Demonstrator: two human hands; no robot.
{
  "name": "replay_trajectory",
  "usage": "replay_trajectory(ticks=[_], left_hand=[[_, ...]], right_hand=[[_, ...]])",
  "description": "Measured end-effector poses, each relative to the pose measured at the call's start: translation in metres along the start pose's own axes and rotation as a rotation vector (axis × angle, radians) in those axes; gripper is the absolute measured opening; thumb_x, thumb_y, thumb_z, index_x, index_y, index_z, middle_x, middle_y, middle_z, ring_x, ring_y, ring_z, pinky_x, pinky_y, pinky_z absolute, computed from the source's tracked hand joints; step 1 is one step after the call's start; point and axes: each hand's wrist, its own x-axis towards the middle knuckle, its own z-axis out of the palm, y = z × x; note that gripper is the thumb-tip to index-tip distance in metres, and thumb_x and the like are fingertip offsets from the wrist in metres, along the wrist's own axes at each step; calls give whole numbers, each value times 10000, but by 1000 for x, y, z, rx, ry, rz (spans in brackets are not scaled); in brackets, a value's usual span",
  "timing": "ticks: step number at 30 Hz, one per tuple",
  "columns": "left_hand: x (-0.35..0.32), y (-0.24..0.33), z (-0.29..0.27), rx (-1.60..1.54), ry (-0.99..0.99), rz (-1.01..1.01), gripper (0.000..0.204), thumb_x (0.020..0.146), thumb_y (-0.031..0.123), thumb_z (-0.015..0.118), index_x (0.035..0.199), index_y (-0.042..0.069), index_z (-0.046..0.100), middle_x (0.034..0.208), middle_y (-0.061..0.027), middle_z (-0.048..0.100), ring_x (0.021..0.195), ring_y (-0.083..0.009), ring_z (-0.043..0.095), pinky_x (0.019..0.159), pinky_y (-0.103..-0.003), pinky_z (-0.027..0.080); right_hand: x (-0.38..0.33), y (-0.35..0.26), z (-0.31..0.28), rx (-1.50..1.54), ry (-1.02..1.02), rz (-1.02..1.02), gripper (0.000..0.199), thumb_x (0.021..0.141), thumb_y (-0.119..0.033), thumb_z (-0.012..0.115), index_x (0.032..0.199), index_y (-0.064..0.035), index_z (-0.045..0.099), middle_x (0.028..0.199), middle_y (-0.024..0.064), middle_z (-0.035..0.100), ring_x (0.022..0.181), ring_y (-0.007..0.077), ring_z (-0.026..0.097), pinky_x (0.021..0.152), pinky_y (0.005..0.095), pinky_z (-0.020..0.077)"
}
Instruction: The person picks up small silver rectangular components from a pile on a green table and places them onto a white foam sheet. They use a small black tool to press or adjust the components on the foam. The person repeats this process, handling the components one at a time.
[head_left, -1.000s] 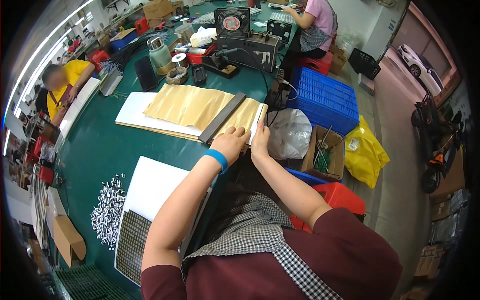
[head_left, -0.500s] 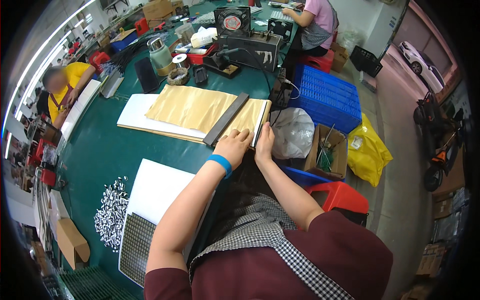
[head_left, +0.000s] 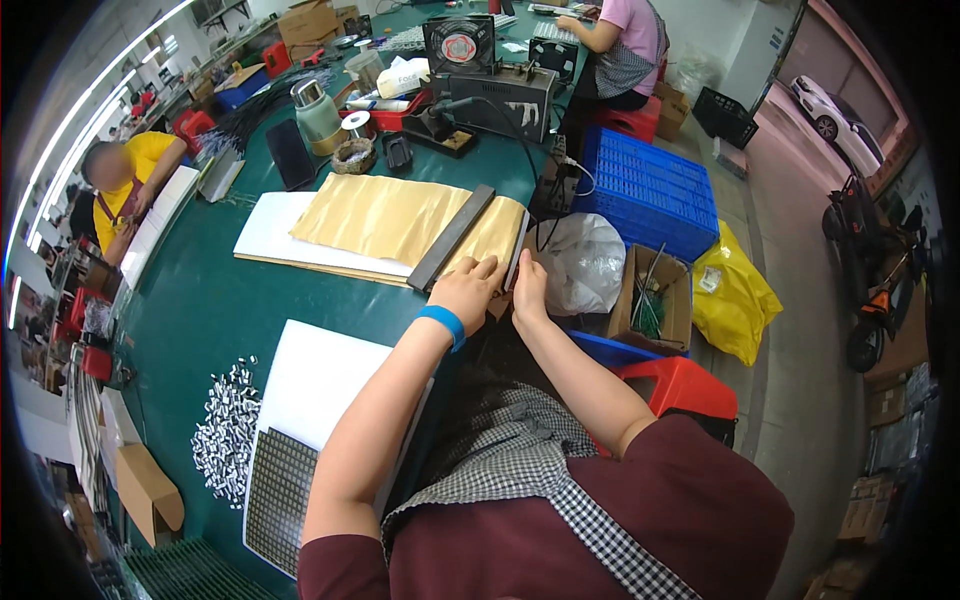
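A wrinkled gold-yellow sheet [head_left: 375, 218] lies over a white sheet [head_left: 268, 222] on a flat board near the bench's right edge. Across the yellow sheet rests a dark flat bar [head_left: 452, 238]. My left hand [head_left: 467, 292], with a blue band at its wrist, lies with fingers stretched on the yellow sheet, just right of the bar. At the sheet's right end runs a thin dark strip [head_left: 517, 253]. My right hand [head_left: 530, 287] grips the near end of this strip, thumb uppermost; its other fingers are partly hidden.
Small metallic pieces [head_left: 227, 430] are heaped beside a white sheet [head_left: 325, 375] and a dark gridded panel [head_left: 277, 490]. A soldering iron stand [head_left: 440, 130], flask [head_left: 316, 115] and solder spool [head_left: 357, 124] stand behind. Blue crates [head_left: 650, 190] and a red stool [head_left: 680, 385] are right. Two co-workers sit farther off.
The strip at the sheet's right end has tipped, so its white face no longer shows. My right hand has shifted slightly down with it. My left hand stays on the yellow sheet.
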Motion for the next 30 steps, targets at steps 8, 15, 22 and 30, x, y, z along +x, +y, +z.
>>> replay_trajectory(ticks=[8, 15, 22, 30], left_hand=[[-1, 1, 0, 4, 10, -6, 590, 760, 55, 589, 1331, 98, 448, 1346, -78, 473, 1145, -287, 501, 906, -367, 488], [-3, 1, 1, -3, 49, 1, 567, 766, 53, 579, 1319, 84, 458, 1338, -81, 477, 1143, -287, 501, 901, -370, 490], [-4, -1, 5, 7, 82, 12, 528, 785, 76, 579, 1300, 83, 463, 1314, -64, 479, 1146, -267, 491, 901, -359, 487], [-4, 0, 4, -18, 85, 11, 518, 790, 71, 563, 1299, 79, 468, 1315, -87, 491, 1127, -297, 510, 910, -368, 479]], right_hand=[[-2, -8, 15, 85, 49, -65, 493, 1000, -406, 372, 985, 43, 575, 927, 133, 621, 828, 187, 592, 729, 336, 454], [-15, -12, 13, 177, 21, -108, 453, 1007, -378, 372, 1014, 38, 550, 950, 114, 600, 845, 181, 571, 752, 327, 446], [-17, -13, 13, 230, -4, -139, 421, 1010, -342, 383, 1029, 43, 552, 945, 110, 604, 847, 171, 566, 757, 319, 445], [-13, -4, 12, 141, 19, -172, 411, 1008, -322, 396, 1011, 53, 563, 923, 119, 613, 836, 175, 571, 757, 323, 448]])
